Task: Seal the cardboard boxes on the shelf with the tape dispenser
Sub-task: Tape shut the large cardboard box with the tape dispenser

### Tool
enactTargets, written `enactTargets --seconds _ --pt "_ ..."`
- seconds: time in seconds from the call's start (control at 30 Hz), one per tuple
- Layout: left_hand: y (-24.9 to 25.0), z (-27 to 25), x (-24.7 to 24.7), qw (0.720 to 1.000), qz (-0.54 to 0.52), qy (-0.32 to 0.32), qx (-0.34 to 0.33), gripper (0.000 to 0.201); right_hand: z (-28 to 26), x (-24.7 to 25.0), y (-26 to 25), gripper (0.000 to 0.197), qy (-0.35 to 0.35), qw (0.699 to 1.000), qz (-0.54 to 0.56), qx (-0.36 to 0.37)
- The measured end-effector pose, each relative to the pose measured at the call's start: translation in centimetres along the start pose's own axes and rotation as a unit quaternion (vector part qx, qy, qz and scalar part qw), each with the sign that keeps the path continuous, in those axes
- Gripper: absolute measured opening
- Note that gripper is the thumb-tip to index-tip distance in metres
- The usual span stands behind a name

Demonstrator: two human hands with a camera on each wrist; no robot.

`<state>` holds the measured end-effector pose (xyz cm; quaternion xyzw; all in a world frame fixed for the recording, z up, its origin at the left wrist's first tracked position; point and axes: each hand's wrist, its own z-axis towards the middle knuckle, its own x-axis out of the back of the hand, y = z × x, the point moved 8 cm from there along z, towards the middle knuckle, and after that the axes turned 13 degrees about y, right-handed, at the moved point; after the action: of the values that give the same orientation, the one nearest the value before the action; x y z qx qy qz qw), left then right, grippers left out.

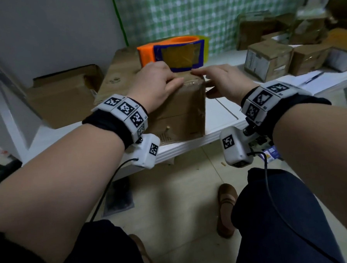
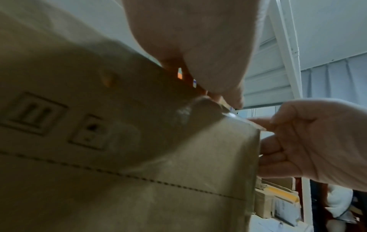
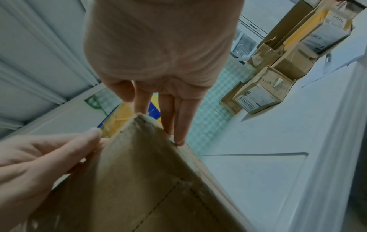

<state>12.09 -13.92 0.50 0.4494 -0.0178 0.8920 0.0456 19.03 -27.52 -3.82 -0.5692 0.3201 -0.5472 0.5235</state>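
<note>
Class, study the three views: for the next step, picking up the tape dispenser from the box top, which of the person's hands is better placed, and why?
Probably the left hand: it rests on the box top directly before the tape dispenser. The right hand reaches round the box's right corner, slightly farther off.

Behind my shelf hangs a green checked curtain [image 1: 192, 13], with a grey wall [image 1: 53, 33] to its left. Below me: pale tiled floor [image 1: 182, 201], one brown shoe [image 1: 226, 209], and a dark flat packet [image 1: 117, 198] lying near the shelf edge.
</note>
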Motion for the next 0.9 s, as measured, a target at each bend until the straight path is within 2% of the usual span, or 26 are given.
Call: enactTargets --seconds 0.07,0.2,0.53,0.73,0.9 --pt "1.1 0.4 -0.6 0.999 -0.038 0.008 -0.004 0.037 0.2 -0.3 0.6 0.039 -0.043 0.999 -0.001 -0.015" --pt "1.3 0.9 -1.0 0.997 -0.069 0.017 0.022 0.034 0.3 -0.4 1.1 0.060 -0.119 0.990 -0.065 0.029" --pt "2.2 1.8 -1.2 0.999 -0.043 0.008 -0.003 0.042 0.6 0.0 0.5 0.048 -0.093 0.988 -0.080 0.091" --pt "2.2 2.0 -1.5 0.999 -0.036 0.007 0.008 0.046 0.7 0.0 0.5 0.042 -0.064 0.988 -0.084 0.113" --pt "2.3 2.0 -1.5 0.999 -0.033 0.014 0.016 0.045 0.7 -0.1 0.5 0.048 -0.089 0.987 -0.073 0.113"
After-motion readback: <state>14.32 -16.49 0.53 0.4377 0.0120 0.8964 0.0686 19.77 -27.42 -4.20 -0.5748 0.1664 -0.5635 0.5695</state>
